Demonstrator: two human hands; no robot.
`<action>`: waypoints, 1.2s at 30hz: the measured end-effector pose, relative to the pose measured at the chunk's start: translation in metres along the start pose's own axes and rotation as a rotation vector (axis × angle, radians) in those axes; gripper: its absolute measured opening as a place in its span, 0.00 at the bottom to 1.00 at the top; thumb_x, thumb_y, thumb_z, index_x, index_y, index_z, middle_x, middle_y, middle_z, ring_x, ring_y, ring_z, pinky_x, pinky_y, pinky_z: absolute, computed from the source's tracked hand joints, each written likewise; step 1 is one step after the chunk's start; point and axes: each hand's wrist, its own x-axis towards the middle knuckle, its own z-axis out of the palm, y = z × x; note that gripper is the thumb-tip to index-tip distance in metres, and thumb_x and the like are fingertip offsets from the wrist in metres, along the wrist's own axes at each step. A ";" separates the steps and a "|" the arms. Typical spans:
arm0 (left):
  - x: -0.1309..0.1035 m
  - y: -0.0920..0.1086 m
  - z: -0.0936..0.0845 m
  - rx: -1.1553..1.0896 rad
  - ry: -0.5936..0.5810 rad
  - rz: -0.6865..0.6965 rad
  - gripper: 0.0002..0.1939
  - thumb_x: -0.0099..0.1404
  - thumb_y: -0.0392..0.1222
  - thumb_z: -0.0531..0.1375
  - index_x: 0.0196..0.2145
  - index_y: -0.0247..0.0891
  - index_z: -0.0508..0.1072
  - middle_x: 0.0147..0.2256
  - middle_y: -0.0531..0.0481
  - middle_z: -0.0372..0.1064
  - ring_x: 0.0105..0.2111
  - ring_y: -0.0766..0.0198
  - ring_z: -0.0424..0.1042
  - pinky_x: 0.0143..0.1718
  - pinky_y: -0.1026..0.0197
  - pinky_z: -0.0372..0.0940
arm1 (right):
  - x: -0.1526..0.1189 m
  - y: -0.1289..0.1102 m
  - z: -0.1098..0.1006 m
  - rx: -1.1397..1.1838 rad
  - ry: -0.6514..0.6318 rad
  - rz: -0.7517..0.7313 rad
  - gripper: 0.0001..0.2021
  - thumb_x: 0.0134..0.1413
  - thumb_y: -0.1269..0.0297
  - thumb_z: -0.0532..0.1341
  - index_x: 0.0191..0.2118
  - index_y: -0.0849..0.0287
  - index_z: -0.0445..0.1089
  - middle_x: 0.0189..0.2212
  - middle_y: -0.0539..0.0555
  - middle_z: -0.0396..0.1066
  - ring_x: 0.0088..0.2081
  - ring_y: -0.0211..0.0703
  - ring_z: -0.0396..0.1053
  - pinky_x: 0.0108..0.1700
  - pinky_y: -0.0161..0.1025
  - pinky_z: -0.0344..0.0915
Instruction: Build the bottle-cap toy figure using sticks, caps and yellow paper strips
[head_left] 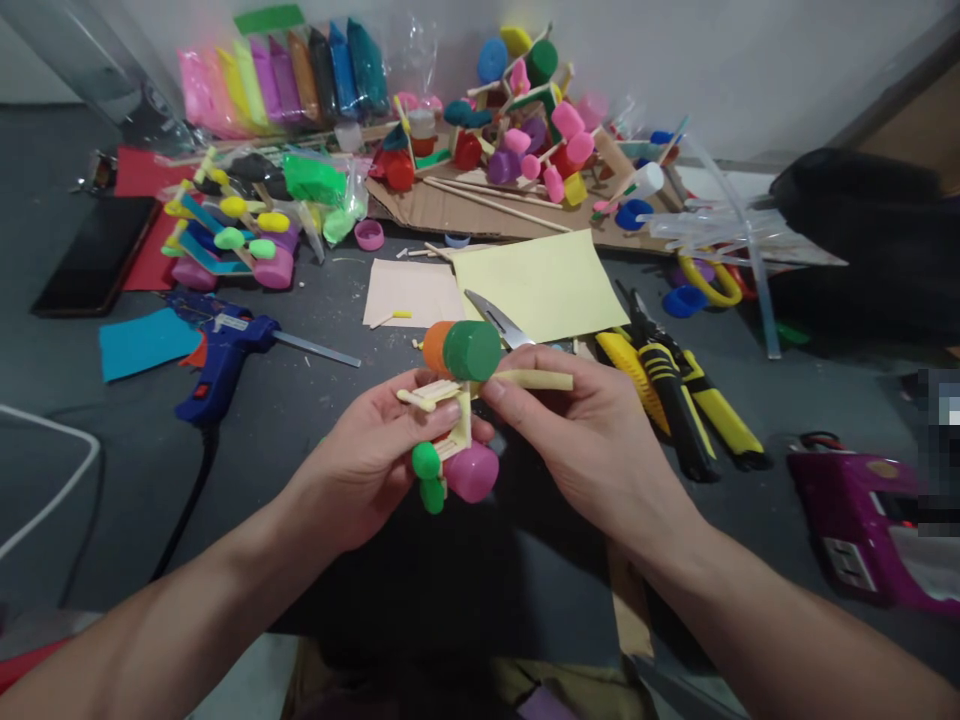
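The left hand [367, 455] grips the small model [463, 430] of caps, sticks and card, its thumb pressed on the card. The model is held above the near part of the bench [322, 325]. The right hand [581, 420] pinches a pale strip [551, 381] just beside the green cap [476, 350]; whether the strip is fixed to the model cannot be told.

To work well here, keep the left grip light and close to the frame, so that thin sticks don't bend, and steady the strip near its inner end, square to the card. The blade of the scissors [495, 315] lies near the right fingers and deserves care.

The bench is dark grey and crowded. A glue gun [225, 345] and a phone [94, 255] lie on the left, pliers [675, 400] on the right. Behind, cardboard [412, 207] carries more cap-and-stick pieces, and clay packets [285, 80] lean near a pale wall [675, 60].
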 end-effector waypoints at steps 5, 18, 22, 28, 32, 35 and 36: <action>0.001 -0.001 0.000 -0.002 -0.009 0.008 0.10 0.62 0.40 0.70 0.40 0.36 0.79 0.32 0.45 0.81 0.28 0.64 0.79 0.27 0.70 0.71 | -0.001 -0.001 0.000 -0.047 0.010 -0.034 0.08 0.59 0.66 0.65 0.28 0.56 0.73 0.24 0.47 0.73 0.28 0.37 0.70 0.33 0.36 0.68; 0.002 0.003 0.006 -0.040 0.175 0.072 0.08 0.53 0.30 0.72 0.28 0.35 0.77 0.25 0.55 0.75 0.22 0.73 0.72 0.24 0.74 0.68 | -0.004 0.005 0.005 -0.478 0.106 -0.389 0.09 0.57 0.72 0.66 0.27 0.56 0.72 0.28 0.48 0.74 0.32 0.38 0.72 0.35 0.37 0.66; 0.003 0.003 0.006 -0.014 0.187 0.101 0.07 0.53 0.31 0.72 0.27 0.36 0.77 0.24 0.55 0.75 0.22 0.73 0.71 0.24 0.74 0.66 | -0.003 0.006 0.005 -0.493 0.103 -0.391 0.10 0.58 0.74 0.65 0.27 0.57 0.71 0.27 0.47 0.72 0.30 0.36 0.70 0.34 0.36 0.64; 0.005 0.004 0.010 0.009 0.203 0.103 0.09 0.50 0.31 0.73 0.27 0.35 0.78 0.22 0.55 0.75 0.20 0.72 0.71 0.21 0.73 0.65 | -0.003 0.006 0.007 -0.487 0.128 -0.382 0.08 0.58 0.72 0.65 0.28 0.56 0.71 0.27 0.48 0.71 0.31 0.38 0.69 0.35 0.37 0.65; 0.005 0.003 0.010 0.033 0.224 0.125 0.10 0.50 0.33 0.74 0.25 0.35 0.75 0.21 0.55 0.74 0.18 0.72 0.69 0.20 0.71 0.64 | -0.003 0.007 0.007 -0.482 0.132 -0.385 0.08 0.59 0.72 0.65 0.28 0.56 0.71 0.27 0.48 0.72 0.32 0.38 0.70 0.35 0.37 0.65; 0.006 0.003 0.009 0.028 0.224 0.144 0.11 0.50 0.32 0.74 0.24 0.35 0.74 0.21 0.55 0.73 0.18 0.73 0.69 0.21 0.71 0.65 | -0.003 0.008 0.007 -0.500 0.131 -0.416 0.09 0.59 0.72 0.65 0.29 0.56 0.71 0.27 0.48 0.72 0.31 0.39 0.70 0.36 0.37 0.65; 0.006 0.003 0.009 0.023 0.227 0.147 0.11 0.50 0.32 0.74 0.24 0.35 0.74 0.21 0.55 0.73 0.18 0.73 0.68 0.21 0.71 0.65 | -0.003 0.008 0.007 -0.518 0.127 -0.432 0.09 0.60 0.72 0.65 0.29 0.55 0.71 0.28 0.48 0.72 0.32 0.39 0.70 0.36 0.38 0.66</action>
